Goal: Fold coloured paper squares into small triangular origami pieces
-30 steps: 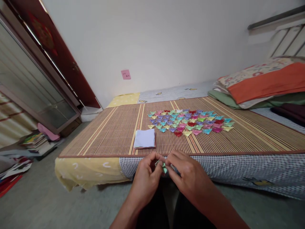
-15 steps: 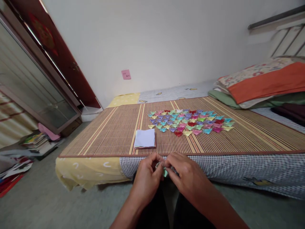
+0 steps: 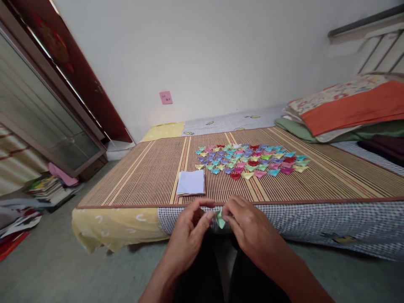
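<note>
A small light-green folded paper piece is held just in front of the bed's edge. My right hand pinches it from the right between thumb and fingers. On the other side my left hand has its thumb and index finger apart, the thumb tip close to the paper's left edge; whether they touch I cannot tell. Beyond my hands, a stack of square paper sheets with a pale lilac one on top lies on the striped mat. Many-coloured folded paper pieces are laid in rows to its right.
The striped bamboo mat covers the bed, over a yellow and checked sheet. Folded bedding is piled at the right. A pink note sticks to the wall. Books stand on the floor at left.
My left fingers have spread and drawn away to the left from the green paper. More of the piece shows now, while my right hand keeps hold of it.
</note>
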Tool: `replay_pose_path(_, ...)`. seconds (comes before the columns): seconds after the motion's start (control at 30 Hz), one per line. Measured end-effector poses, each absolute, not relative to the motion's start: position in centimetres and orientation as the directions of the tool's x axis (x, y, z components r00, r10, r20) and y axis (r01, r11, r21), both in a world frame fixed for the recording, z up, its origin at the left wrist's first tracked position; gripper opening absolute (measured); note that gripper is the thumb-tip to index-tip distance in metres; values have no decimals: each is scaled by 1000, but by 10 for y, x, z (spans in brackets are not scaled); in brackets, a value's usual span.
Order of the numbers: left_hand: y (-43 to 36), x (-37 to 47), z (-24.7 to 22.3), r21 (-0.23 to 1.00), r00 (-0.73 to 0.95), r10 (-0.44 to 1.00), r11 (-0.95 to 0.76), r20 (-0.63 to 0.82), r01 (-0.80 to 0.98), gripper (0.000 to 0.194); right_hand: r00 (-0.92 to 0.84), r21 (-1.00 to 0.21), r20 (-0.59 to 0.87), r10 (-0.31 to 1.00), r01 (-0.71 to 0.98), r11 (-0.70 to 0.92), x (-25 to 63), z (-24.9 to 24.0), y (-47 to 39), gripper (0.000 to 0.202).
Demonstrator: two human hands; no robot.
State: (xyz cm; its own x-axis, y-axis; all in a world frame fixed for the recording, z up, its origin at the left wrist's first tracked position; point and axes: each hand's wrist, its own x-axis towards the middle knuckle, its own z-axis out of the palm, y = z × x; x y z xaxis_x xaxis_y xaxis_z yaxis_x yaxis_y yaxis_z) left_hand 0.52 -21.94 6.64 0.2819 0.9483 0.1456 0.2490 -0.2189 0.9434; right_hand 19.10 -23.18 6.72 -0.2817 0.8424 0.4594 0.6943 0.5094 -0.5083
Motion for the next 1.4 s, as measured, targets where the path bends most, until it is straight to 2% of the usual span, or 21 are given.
replay_pose_path(0.07,-218,4,60,984,278,953,-152,121,90,32,-257,-548,466,847,668,504,189,66,-232,26)
replay_pose_path(0.1,-218,6,56,996,288,954,-72,82,-43,35,-244,-561,474,846,656,504,187,64,-232,25)
replay_pose_path(0.2,-222,17,46,892,392,918,226,-61,-391,54,-216,-564,504,836,651,509,178,57,-232,22)
replay_pose_path(0.3,-228,29,41,818,357,932,253,-62,-516,48,-223,-555,495,839,662,504,171,51,-232,22)
replay_pose_path(0.43,-228,33,37,840,345,936,241,-69,-486,34,-273,-574,434,859,651,497,173,52,-230,19)
replay_pose_path(0.7,-222,26,38,917,425,900,250,-102,-310,44,-386,-589,295,874,647,484,181,57,-229,20)
replay_pose_path(0.83,-221,24,40,911,401,909,258,-115,-323,43,-371,-579,363,855,628,519,178,52,-228,29)
replay_pose_path(0.9,-221,23,41,894,401,911,259,-100,-365,45,-330,-576,420,845,623,529,179,50,-226,25)
replay_pose_path(0.97,-222,23,41,884,393,916,250,-83,-395,44,-257,-563,448,856,663,493,182,48,-224,16)
replay_pose_path(1.1,-227,31,40,888,356,929,245,-100,-389,31,-155,-557,453,878,719,414,185,44,-222,21)
replay_pose_path(1.4,-225,46,39,868,281,945,274,-165,-413,15,-193,-539,440,877,724,430,178,42,-223,25)
